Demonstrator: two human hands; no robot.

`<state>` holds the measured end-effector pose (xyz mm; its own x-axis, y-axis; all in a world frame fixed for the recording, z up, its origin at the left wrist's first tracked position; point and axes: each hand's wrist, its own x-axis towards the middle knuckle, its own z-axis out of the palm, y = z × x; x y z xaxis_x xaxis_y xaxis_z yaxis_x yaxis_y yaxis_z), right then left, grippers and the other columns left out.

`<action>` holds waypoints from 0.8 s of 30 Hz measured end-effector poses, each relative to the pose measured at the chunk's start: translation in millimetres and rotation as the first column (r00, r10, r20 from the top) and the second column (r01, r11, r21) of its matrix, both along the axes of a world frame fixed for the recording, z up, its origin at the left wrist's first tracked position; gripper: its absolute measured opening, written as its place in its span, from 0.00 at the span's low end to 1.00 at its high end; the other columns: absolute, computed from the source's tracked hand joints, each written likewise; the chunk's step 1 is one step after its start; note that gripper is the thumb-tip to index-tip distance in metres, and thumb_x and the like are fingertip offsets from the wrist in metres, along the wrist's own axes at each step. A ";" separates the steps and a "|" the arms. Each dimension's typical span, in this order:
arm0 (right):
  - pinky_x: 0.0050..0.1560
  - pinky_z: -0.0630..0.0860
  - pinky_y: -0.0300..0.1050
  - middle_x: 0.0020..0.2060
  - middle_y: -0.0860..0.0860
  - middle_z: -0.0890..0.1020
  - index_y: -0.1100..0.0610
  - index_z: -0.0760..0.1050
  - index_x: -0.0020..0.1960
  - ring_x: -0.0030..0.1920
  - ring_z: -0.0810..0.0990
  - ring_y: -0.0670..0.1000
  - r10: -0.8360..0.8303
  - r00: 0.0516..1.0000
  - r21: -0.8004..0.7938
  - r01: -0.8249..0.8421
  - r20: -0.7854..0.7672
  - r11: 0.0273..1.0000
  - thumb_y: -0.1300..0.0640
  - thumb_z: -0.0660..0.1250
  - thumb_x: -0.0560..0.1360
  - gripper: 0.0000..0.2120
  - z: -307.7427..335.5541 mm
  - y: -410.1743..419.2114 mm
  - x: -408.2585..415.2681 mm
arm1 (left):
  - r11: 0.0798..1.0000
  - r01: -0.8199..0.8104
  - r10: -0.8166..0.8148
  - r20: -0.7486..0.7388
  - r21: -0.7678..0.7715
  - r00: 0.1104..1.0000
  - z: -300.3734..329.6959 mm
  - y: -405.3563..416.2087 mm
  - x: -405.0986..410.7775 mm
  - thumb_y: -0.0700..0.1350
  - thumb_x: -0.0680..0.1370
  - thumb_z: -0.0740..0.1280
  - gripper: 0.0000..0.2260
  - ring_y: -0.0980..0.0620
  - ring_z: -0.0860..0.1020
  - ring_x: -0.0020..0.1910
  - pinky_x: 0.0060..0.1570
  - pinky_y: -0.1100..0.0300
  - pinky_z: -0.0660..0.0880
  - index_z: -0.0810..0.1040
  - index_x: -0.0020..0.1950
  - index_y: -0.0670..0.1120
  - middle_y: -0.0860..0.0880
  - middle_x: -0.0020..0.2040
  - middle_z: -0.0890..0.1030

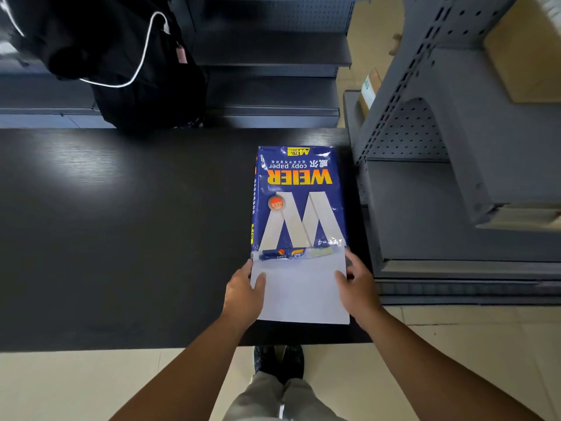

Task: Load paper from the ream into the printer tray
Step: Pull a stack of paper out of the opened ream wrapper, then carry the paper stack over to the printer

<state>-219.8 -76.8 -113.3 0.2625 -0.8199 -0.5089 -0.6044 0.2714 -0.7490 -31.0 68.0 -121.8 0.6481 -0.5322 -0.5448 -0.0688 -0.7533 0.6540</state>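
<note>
1. Gripping the white paper stack (303,293) on both long edges, the left hand (243,294) and right hand (356,282) each close on it, thumbs on top and fingers wrapped round the sides.
2. The stack sticks out of the open near end of the ream (296,199), which lies flat on the dark table (121,238) near its right end; the stack's near edge sits just short of the table's front edge.
3. No printer tray can be made out. To the right of the ream stands grey perforated shelving (440,132); behind the ream and off to the left sits a black bag (136,62).
4. Risk: the torn wrapper mouth (299,253) just beyond the hands may drag on the sheets, so the ream slides toward the person instead of releasing them.
5. Risk: an uneven pull from the two sides could fan or skew the stack, or bend corners, which would likely misfeed in a tray.
6. Risk: too thick a pinch may slip once clear of the ream and spill over the table's front edge.
7. Writing on the ream, upside down from here: "WEIER", "copy paper", a large "W", a yellow tag reading "A4 70", Chinese characters, and a round orange sticker too small to read.
</note>
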 end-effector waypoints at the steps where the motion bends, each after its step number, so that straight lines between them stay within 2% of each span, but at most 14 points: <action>1: 0.36 0.74 0.35 0.58 0.53 0.83 0.47 0.65 0.77 0.52 0.83 0.54 -0.001 1.000 0.006 0.001 0.002 1.000 0.61 0.62 0.81 0.26 -0.2 0.4 0.0 | 1.000 -0.012 0.012 0.008 -0.010 1.000 -4.0 -1.4 0.0 0.55 0.79 0.62 0.22 0.49 0.80 0.59 0.56 0.47 0.81 0.69 0.72 0.56 0.52 0.64 0.79; 3: 0.35 0.73 0.34 0.61 0.54 0.82 0.46 0.64 0.78 0.55 0.83 0.55 -0.009 1.000 0.002 0.009 0.006 1.000 0.62 0.62 0.81 0.27 -2.4 0.5 -0.3 | 0.999 -0.041 0.042 0.039 -0.018 0.998 7.5 -4.6 -4.8 0.51 0.80 0.63 0.20 0.50 0.79 0.58 0.55 0.48 0.81 0.69 0.73 0.55 0.51 0.62 0.79; 5: 0.38 0.75 0.32 0.64 0.54 0.81 0.46 0.64 0.78 0.57 0.82 0.55 -0.009 1.000 -0.008 0.009 0.015 1.000 0.63 0.61 0.81 0.28 -4.5 3.2 -1.8 | 0.999 -0.041 0.040 0.088 0.009 0.995 11.5 -2.4 -10.2 0.47 0.82 0.62 0.23 0.52 0.76 0.58 0.57 0.55 0.78 0.64 0.77 0.53 0.50 0.64 0.75; 7: 0.45 0.76 0.34 0.68 0.53 0.79 0.47 0.65 0.78 0.61 0.81 0.55 -0.022 0.999 -0.015 0.023 0.023 1.000 0.65 0.60 0.81 0.28 -4.4 7.8 -3.2 | 0.999 -0.013 0.010 0.104 0.032 0.995 10.8 3.0 -16.3 0.46 0.82 0.61 0.26 0.53 0.73 0.56 0.53 0.62 0.73 0.57 0.79 0.51 0.49 0.64 0.73; 9: 0.46 0.75 0.37 0.70 0.52 0.77 0.48 0.66 0.77 0.64 0.79 0.56 -0.040 0.999 -0.003 0.040 0.032 0.999 0.65 0.59 0.81 0.27 -3.8 13.3 -5.7 | 0.999 0.012 -0.016 0.108 0.037 0.994 11.6 9.0 -22.5 0.46 0.83 0.60 0.26 0.54 0.72 0.53 0.51 0.62 0.72 0.55 0.80 0.52 0.48 0.62 0.72; 13: 0.41 0.75 0.36 0.66 0.52 0.79 0.50 0.66 0.77 0.62 0.81 0.56 -0.051 0.997 0.004 0.051 0.064 0.999 0.65 0.59 0.81 0.26 -1.4 30.8 -15.2 | 0.999 -0.042 0.040 0.092 0.015 0.995 9.4 22.6 -30.6 0.49 0.83 0.59 0.24 0.52 0.74 0.57 0.57 0.55 0.77 0.59 0.78 0.53 0.48 0.63 0.73; 16: 0.55 0.81 0.48 0.65 0.52 0.81 0.48 0.67 0.76 0.61 0.81 0.55 -0.058 0.996 -0.023 0.060 0.071 0.998 0.63 0.62 0.81 0.26 2.0 49.0 -21.5 | 0.995 -0.066 0.072 0.082 -0.070 0.994 12.9 33.9 -37.5 0.51 0.82 0.60 0.20 0.49 0.77 0.60 0.57 0.52 0.78 0.67 0.74 0.55 0.51 0.63 0.76; 18: 0.63 0.79 0.55 0.66 0.51 0.80 0.48 0.65 0.77 0.63 0.81 0.54 -0.060 0.995 -0.034 0.062 0.076 0.997 0.62 0.63 0.81 0.27 4.1 61.8 -25.3 | 0.990 -0.091 0.100 0.075 -0.109 0.992 17.8 43.2 -42.4 0.49 0.81 0.61 0.18 0.51 0.78 0.59 0.54 0.56 0.77 0.70 0.72 0.54 0.52 0.62 0.77; 21: 0.66 0.76 0.55 0.68 0.52 0.78 0.50 0.64 0.78 0.65 0.79 0.53 -0.082 0.993 -0.049 0.086 0.084 0.995 0.64 0.63 0.80 0.28 6.6 83.6 -32.3 | 0.986 -0.091 0.103 0.083 -0.142 0.991 25.2 63.4 -51.7 0.45 0.81 0.62 0.17 0.54 0.78 0.56 0.51 0.60 0.74 0.71 0.71 0.53 0.52 0.61 0.79; 24: 0.64 0.77 0.54 0.66 0.53 0.79 0.49 0.63 0.78 0.63 0.80 0.54 -0.104 0.990 -0.063 0.110 0.094 0.992 0.64 0.63 0.80 0.29 15.0 109.2 -41.1 | 0.987 -0.019 0.043 0.145 -0.162 0.988 34.4 89.8 -60.4 0.42 0.82 0.61 0.18 0.55 0.75 0.53 0.51 0.61 0.71 0.71 0.71 0.54 0.50 0.60 0.78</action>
<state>-260.9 32.4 -98.3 0.2138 -0.8775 -0.4292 -0.5037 0.2775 -0.8181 -91.3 157.8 -87.4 0.7328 -0.5828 -0.3513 -0.1518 -0.6432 0.7505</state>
